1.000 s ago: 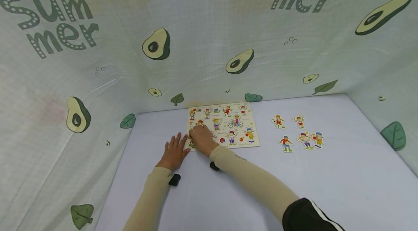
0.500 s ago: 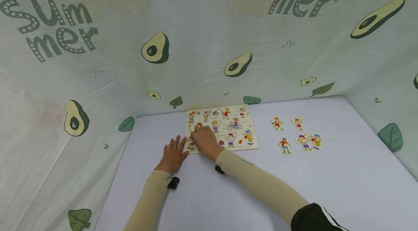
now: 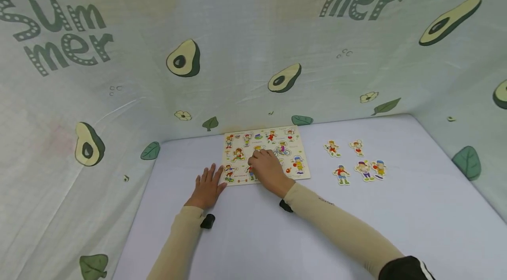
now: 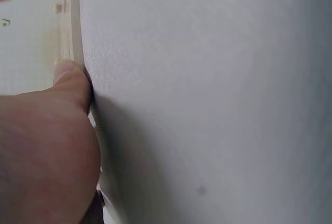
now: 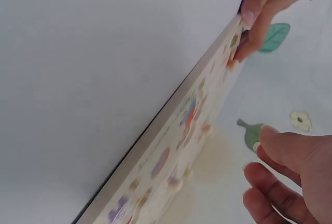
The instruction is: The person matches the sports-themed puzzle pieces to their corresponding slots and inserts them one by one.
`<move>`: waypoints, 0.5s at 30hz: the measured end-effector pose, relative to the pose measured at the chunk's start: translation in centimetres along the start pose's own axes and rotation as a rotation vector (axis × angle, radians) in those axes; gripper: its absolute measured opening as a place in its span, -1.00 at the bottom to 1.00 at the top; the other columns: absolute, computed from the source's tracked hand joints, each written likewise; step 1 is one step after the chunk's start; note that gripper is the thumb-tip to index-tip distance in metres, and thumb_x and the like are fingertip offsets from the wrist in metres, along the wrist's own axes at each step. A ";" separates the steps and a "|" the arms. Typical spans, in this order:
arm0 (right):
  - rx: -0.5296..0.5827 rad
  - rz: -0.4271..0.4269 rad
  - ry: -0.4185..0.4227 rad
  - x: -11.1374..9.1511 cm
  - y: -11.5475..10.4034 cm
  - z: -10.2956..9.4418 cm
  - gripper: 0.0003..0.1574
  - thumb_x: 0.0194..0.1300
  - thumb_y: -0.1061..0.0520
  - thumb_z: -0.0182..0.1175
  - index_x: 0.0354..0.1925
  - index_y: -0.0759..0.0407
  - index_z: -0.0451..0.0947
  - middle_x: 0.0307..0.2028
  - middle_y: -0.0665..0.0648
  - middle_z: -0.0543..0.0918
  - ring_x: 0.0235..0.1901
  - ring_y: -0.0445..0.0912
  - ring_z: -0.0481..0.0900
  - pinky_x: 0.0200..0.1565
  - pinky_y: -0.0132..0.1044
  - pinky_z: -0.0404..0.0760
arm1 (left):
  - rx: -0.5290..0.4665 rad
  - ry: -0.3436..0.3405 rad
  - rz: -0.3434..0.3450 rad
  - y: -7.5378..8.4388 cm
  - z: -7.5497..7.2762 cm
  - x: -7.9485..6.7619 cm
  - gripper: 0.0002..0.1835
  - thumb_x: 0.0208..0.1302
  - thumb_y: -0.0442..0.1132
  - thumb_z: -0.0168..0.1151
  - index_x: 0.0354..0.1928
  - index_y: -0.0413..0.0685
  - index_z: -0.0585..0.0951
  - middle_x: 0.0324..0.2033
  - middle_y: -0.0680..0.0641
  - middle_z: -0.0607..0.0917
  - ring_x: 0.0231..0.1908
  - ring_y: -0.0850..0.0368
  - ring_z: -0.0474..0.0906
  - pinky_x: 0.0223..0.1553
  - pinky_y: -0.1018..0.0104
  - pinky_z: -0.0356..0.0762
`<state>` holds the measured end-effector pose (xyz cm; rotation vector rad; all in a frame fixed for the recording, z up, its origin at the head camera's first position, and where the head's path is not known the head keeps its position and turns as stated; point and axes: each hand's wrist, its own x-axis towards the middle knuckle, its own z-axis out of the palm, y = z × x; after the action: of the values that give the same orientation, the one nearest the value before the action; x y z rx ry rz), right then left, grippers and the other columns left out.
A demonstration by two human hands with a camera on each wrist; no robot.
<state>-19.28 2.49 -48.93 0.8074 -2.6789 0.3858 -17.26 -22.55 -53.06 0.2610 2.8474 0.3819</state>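
Note:
A cream puzzle board (image 3: 241, 181) printed with sporty cartoon children lies near the back edge of the table. At its left edge my left hand (image 3: 205, 189) rests with fingers spread; in the left wrist view the thumb (image 4: 72, 81) touches the board's edge. Over the middle of the board is my right hand (image 3: 271, 172), fingers loosely bent. In the right wrist view a gap shows between the right thumb (image 5: 285, 149) and fingers, with nothing held. A runner figure (image 3: 239, 154) and a skateboarder figure (image 3: 229, 173) show on the board's left part. Small knobs stand up from the board.
To the board's right lie loose cutout pieces: a footballer (image 3: 332, 148), a racket player (image 3: 356, 147), a child in red and blue (image 3: 341, 175), and two touching figures (image 3: 364, 170). A printed cloth wall (image 3: 229, 104) rises behind the white table (image 3: 253, 236).
My right hand has moved right from the board's left part to its middle, uncovering the runner and skateboarder figures. My left hand stays at the left edge. The head view has shifted slightly.

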 end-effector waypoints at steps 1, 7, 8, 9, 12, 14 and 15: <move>0.008 0.003 0.002 -0.3 0.3 -0.2 -0.79 0.28 0.13 0.55 -0.13 0.07 0.75 -0.16 0.04 0.70 -0.07 0.00 0.63 0.12 -0.07 0.57 | 0.001 -0.004 -0.004 -0.1 0.1 0.1 -0.27 0.70 0.04 -0.07 0.70 -0.10 0.04 0.68 -0.35 -0.11 0.64 -0.44 -0.25 0.56 -0.43 -0.24; 0.022 0.047 0.008 -2.4 2.3 -1.4 -0.75 0.22 0.16 0.59 -0.14 0.12 0.76 -0.15 0.08 0.70 -0.03 0.03 0.63 0.13 -0.04 0.56 | 0.008 -0.006 -0.016 0.2 -0.3 -0.3 -0.28 0.70 0.00 -0.02 0.69 -0.15 0.06 0.67 -0.38 -0.08 0.63 -0.47 -0.23 0.56 -0.45 -0.23; 0.028 0.055 0.013 -2.7 2.7 -1.6 -0.75 0.21 0.17 0.59 -0.15 0.12 0.76 -0.15 0.08 0.70 -0.03 0.04 0.63 0.14 -0.04 0.56 | 0.013 -0.006 -0.017 0.3 -0.4 -0.4 -0.28 0.70 -0.01 -0.02 0.69 -0.15 0.07 0.66 -0.38 -0.07 0.63 -0.47 -0.22 0.55 -0.45 -0.22; 0.032 0.063 0.020 -3.1 3.0 -1.9 -0.75 0.20 0.18 0.59 -0.15 0.12 0.76 -0.15 0.08 0.70 -0.03 0.04 0.62 0.14 -0.03 0.56 | 0.015 -0.007 -0.018 0.4 -0.5 -0.5 -0.28 0.70 -0.01 -0.01 0.68 -0.16 0.07 0.66 -0.38 -0.07 0.63 -0.47 -0.22 0.56 -0.45 -0.22; 0.042 0.088 0.048 -4.3 4.1 -2.6 -0.74 0.18 0.20 0.60 -0.16 0.11 0.76 -0.15 0.07 0.72 -0.04 0.05 0.63 0.13 -0.01 0.56 | 0.013 -0.003 -0.008 0.6 -0.7 -0.5 -0.29 0.70 -0.01 -0.02 0.68 -0.16 0.08 0.66 -0.39 -0.06 0.63 -0.48 -0.21 0.55 -0.46 -0.21; 0.034 0.109 0.052 -5.1 4.8 -3.1 -0.74 0.18 0.20 0.60 -0.15 0.12 0.77 -0.14 0.07 0.72 -0.05 0.05 0.62 0.13 -0.01 0.56 | 0.011 -0.003 -0.003 0.5 -0.6 -0.4 -0.29 0.70 -0.01 -0.03 0.68 -0.17 0.07 0.66 -0.39 -0.06 0.63 -0.48 -0.21 0.55 -0.46 -0.22; 0.026 0.119 0.056 -5.5 5.2 -3.4 -0.73 0.18 0.20 0.60 -0.15 0.12 0.77 -0.15 0.06 0.73 -0.06 0.04 0.62 0.12 0.00 0.56 | 0.008 -0.004 0.000 0.6 -0.6 -0.4 -0.29 0.70 -0.01 -0.04 0.68 -0.17 0.07 0.66 -0.40 -0.06 0.63 -0.48 -0.21 0.55 -0.46 -0.22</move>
<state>-17.14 10.46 -48.73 0.6360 -2.6827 0.4656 -17.01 -22.24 -52.25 0.2631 2.8462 0.3692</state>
